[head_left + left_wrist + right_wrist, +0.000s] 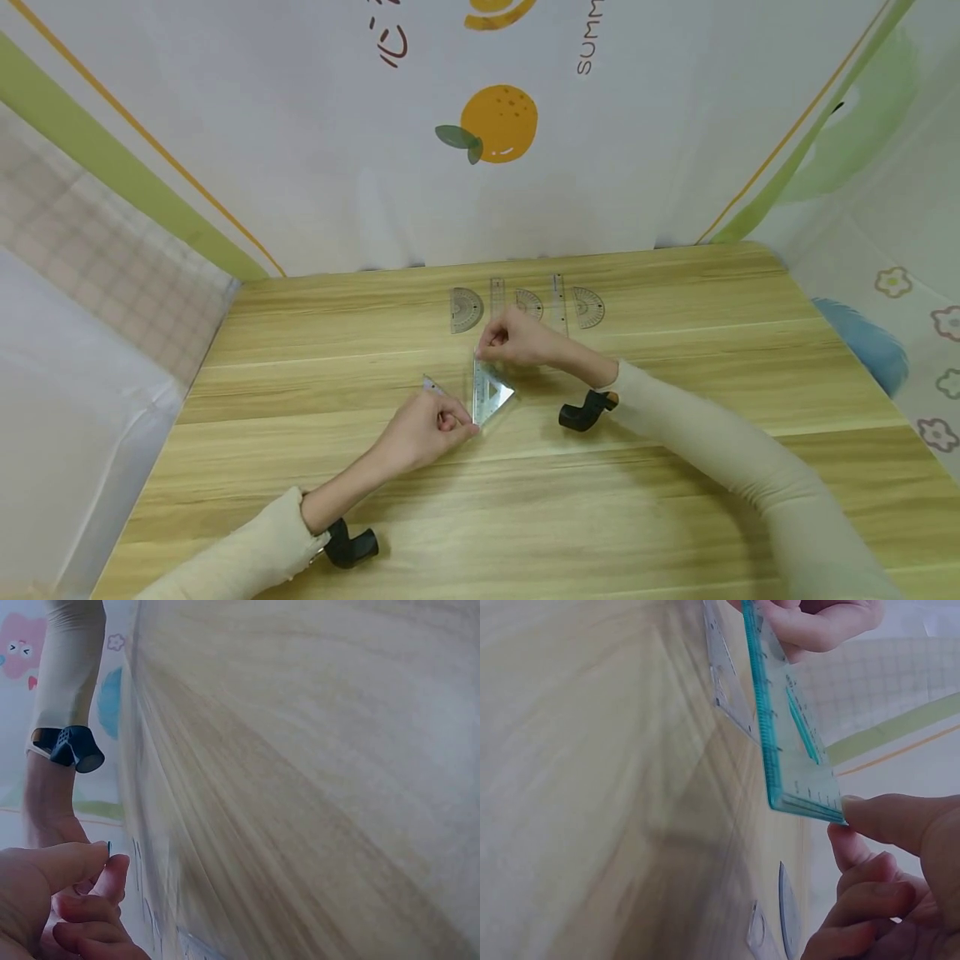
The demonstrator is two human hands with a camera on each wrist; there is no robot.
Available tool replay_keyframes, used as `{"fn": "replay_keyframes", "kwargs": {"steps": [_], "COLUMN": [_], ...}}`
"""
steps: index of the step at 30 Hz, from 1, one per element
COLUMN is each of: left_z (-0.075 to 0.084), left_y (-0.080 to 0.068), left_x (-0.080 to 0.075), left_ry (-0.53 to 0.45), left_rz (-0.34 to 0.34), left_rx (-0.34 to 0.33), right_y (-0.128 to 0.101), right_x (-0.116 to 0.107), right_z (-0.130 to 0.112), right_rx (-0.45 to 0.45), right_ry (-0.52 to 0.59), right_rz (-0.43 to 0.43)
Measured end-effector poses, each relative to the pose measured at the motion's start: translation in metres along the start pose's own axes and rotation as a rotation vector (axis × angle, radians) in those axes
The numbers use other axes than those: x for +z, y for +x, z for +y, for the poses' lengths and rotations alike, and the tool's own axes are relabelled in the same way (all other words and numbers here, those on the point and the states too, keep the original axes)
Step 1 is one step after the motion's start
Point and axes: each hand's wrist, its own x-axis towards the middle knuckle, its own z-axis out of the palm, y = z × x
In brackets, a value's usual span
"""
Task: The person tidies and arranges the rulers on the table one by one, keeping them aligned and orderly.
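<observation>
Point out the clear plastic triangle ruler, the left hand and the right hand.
clear plastic triangle ruler (491, 393): head view, middle.
left hand (422, 433): head view, back.
right hand (516, 337): head view, back.

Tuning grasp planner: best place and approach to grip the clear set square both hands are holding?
Probably pinch opposite corners, as both hands do: left hand at the near corner, right hand at the far one. The set square is a thin flat plate raised off the table, so its edges are open.

Set square (491, 393) – clear glossy plastic; table (675, 467) – wood-grain.
</observation>
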Motion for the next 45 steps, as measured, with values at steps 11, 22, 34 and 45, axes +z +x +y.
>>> {"fn": "replay_keyframes", "kwargs": {"steps": [11,22,34,45], "left_z": [-0.001,0.000,-0.002,-0.002], "left_y": [-0.002,-0.004,-0.005,-0.006], "left_x": [0.001,0.003,0.004,0.003], "left_ry": [-0.005,0.018,0.046,0.083], "left_rz": [-0.035,-0.050,-0.059,-0.042], "left_rx": [-0.023,-0.061,-0.070,-0.065], "right_y": [-0.002,-0.003,-0.001,0.000], "right_x": [0.007,0.011,0.016,0.017], "right_z": [0.001,-0.003,-0.004,-0.006], "right_rx": [0.062,0.096,0.089,0.054], "right_ry": [-0.011,-0.087,-0.135,-0.176], "right_rz": [-0.014,-0.018,-0.026,-0.030]}}
